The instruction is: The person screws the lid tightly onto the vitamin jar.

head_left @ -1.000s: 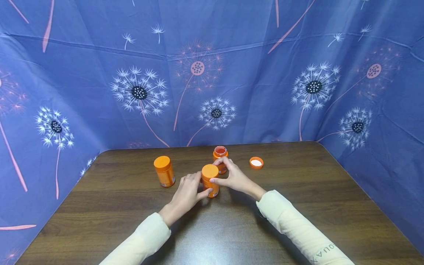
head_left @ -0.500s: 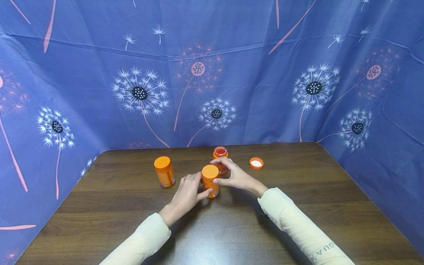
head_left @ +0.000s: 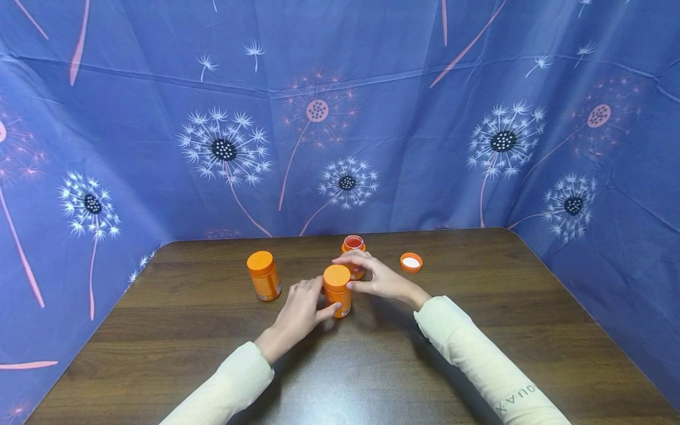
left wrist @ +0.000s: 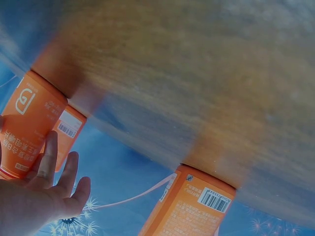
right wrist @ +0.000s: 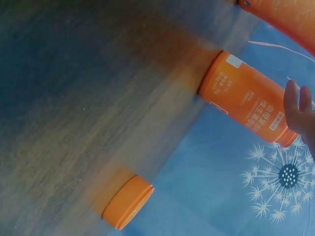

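In the head view my left hand [head_left: 299, 313] grips the side of an orange bottle [head_left: 343, 297] standing upright on the table, thumb across its front. My right hand [head_left: 379, 280] pinches the orange screw lid [head_left: 337, 274] on top, thumb at its right edge and forefinger reaching round the far side. Just behind stands an open orange bottle [head_left: 353, 243] with a clear rim, partly covered by the right fingers. The left wrist view shows the held bottle [left wrist: 32, 123] beside my spread left fingers [left wrist: 47, 164]. Only two right fingers [right wrist: 291, 101] show in the right wrist view.
A third orange bottle [head_left: 262, 275], capped, stands to the left on the dark wooden table [head_left: 372, 378]. A loose orange lid [head_left: 411, 262] with white inside lies at the back right. A blue dandelion-print cloth [head_left: 340, 136] hangs behind and round the sides.
My right hand has turned about the lid: its fingers slid left along the far side while the thumb moved rightward across the front. My left hand and the bottles have stayed put.
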### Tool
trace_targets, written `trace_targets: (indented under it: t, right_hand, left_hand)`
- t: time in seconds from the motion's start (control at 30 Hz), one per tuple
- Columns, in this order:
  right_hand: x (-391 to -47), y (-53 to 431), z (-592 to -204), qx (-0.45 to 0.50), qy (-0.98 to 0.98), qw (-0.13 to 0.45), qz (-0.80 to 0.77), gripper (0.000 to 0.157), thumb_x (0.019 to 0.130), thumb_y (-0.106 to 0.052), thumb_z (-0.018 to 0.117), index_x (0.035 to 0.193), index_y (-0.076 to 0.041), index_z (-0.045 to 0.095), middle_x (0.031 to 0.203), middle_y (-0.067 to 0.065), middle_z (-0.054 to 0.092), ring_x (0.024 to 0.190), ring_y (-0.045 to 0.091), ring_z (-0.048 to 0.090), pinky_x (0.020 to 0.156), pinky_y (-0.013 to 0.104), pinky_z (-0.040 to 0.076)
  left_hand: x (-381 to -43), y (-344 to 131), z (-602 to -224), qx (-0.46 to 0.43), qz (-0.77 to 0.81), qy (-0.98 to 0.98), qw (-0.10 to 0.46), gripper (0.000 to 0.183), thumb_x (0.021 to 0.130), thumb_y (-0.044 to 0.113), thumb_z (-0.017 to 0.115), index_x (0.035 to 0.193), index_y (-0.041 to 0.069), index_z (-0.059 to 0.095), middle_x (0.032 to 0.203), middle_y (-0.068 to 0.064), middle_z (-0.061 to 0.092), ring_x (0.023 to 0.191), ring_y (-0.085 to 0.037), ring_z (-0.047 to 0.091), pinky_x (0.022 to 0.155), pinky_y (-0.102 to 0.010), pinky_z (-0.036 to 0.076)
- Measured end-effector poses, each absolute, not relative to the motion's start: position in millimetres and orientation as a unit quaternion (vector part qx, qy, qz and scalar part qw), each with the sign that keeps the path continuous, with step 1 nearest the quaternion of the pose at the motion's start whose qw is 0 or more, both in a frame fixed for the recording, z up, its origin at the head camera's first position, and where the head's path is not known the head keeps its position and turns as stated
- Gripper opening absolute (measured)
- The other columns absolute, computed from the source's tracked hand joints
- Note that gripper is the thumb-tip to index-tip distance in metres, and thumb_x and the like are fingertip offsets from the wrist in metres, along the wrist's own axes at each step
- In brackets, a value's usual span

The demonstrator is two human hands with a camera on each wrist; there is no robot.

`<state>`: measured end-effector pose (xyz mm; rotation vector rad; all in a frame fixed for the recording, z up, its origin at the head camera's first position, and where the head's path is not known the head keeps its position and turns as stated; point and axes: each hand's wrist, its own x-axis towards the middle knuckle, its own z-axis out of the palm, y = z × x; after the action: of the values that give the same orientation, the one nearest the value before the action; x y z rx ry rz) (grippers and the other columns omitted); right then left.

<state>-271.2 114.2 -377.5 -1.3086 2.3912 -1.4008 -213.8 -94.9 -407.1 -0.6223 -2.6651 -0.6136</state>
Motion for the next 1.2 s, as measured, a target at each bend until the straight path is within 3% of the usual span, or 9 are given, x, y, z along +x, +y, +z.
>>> trace_targets:
  t: [0.17,0.3,0.5,0.73,0.97,1.2]
  right_hand:
    - [-272,115,-377,-0.435,0.788,0.016,-0.436,0.046,0.083,-0.018,0.066,0.126,-0.008,0.052,0.129,0.002,0.048,0.123,0.02,0.037,0.098,0.048,0.033]
    - [-272,115,-377,-0.428,0.795,0.001,-0.43,0.044,0.081,-0.018,0.069,0.123,-0.013,0.055,0.126,0.001,0.051,0.123,0.019,0.039,0.104,0.049,0.024]
    - [-271,112,-379,-0.398,0.798,0.001,-0.453,0.042,0.077,-0.021,0.072,0.116,-0.019,0.056,0.12,-0.001,0.053,0.112,0.019,0.043,0.094,0.046,0.035]
    - [-266,108,-384,-0.362,0.8,-0.008,-0.479,0.046,0.074,-0.023,0.076,0.113,-0.016,0.052,0.108,-0.002,0.053,0.105,0.031,0.043,0.087,0.046,0.039]
    - [-246,99,-367,-0.32,0.815,-0.002,-0.482,0.048,0.074,-0.011,0.074,0.113,-0.001,0.049,0.109,0.013,0.054,0.109,0.038,0.042,0.088,0.035,0.036]
    - [-261,100,-392,-0.321,0.808,-0.02,-0.494,0.048,0.073,-0.016,0.077,0.111,-0.008,0.049,0.111,0.007,0.053,0.107,0.026,0.045,0.089,0.042,0.039]
  left_hand:
    - [-214,-95,-407,-0.218,-0.215,-0.937,0.167,0.044,0.079,0.043,0.067,0.105,0.012,0.052,0.089,-0.002,0.063,0.089,-0.02,0.058,0.085,-0.046,0.041]
    - [-213,-95,-407,-0.22,-0.215,-0.937,0.168,0.044,0.079,0.043,0.067,0.105,0.011,0.052,0.089,-0.002,0.063,0.09,-0.021,0.059,0.085,-0.046,0.041]
    - [-213,-95,-407,-0.221,-0.212,-0.937,0.169,0.044,0.079,0.043,0.066,0.106,0.011,0.052,0.089,-0.003,0.063,0.09,-0.021,0.059,0.086,-0.047,0.041]
    - [-213,-95,-407,-0.224,-0.209,-0.936,0.173,0.044,0.08,0.043,0.066,0.106,0.01,0.052,0.088,-0.004,0.063,0.09,-0.022,0.059,0.087,-0.047,0.041]
    - [-213,-95,-406,-0.223,-0.207,-0.936,0.175,0.042,0.079,0.041,0.067,0.103,0.01,0.052,0.084,-0.004,0.062,0.089,-0.022,0.059,0.087,-0.047,0.041]
    - [-212,-94,-406,-0.224,-0.21,-0.936,0.174,0.04,0.079,0.04,0.067,0.102,0.011,0.051,0.083,-0.003,0.061,0.088,-0.022,0.059,0.086,-0.047,0.041]
